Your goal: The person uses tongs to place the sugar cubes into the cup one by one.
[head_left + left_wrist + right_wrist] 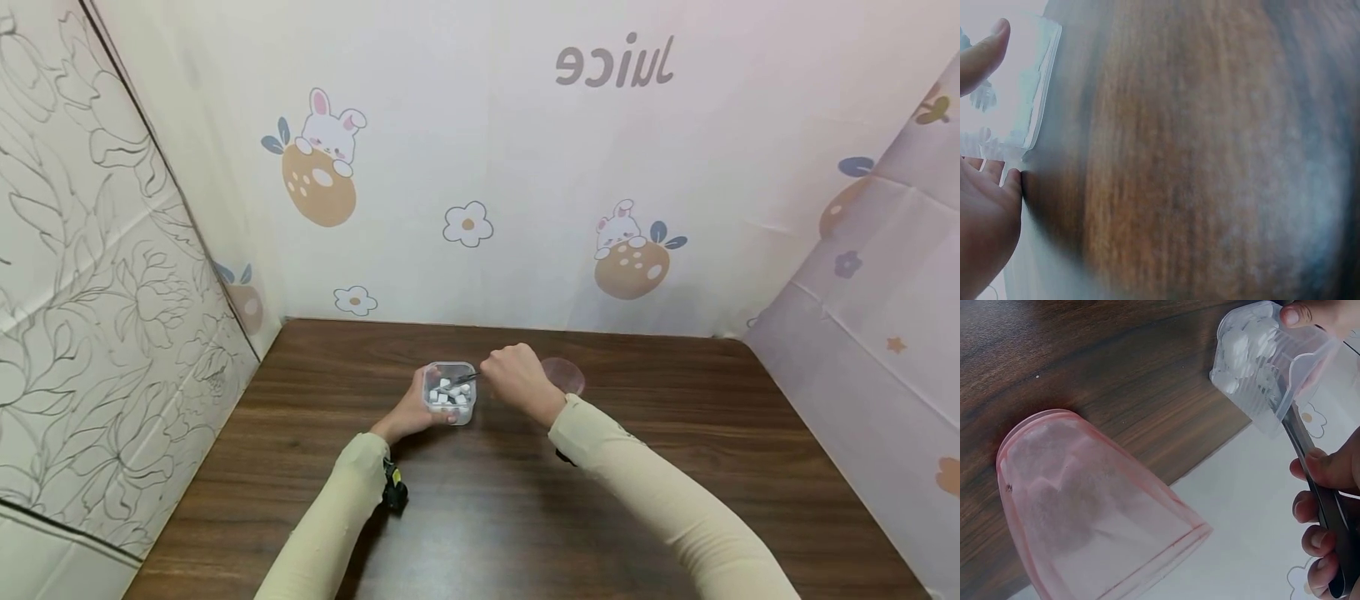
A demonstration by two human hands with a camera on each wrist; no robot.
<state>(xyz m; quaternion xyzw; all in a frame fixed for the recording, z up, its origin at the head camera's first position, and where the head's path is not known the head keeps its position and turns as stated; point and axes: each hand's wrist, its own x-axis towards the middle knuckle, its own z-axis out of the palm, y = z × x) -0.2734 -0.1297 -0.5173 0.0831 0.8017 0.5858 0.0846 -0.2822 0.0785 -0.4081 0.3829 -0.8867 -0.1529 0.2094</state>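
Note:
My left hand [415, 412] grips the side of a small clear plastic box [451, 416] on the wooden table. In the left wrist view its thumb [988, 56] lies along the box [1044, 81]. White cubes [444, 398] lie inside the box. My right hand [520, 379] holds a pair of metal tongs [1319, 481], fingers wrapped around the grip. The tips of the tongs reach into the box among the cubes; whether they pinch one is not clear. Beside the right hand stands a translucent pink cup [1066, 487], partly hidden by the right wrist in the head view.
The dark wooden table [480, 533] meets a patterned wall covering [480, 167] just behind the box and cup. More printed covering [97, 275] rises on the left side. Both forearms stretch over the table from the front.

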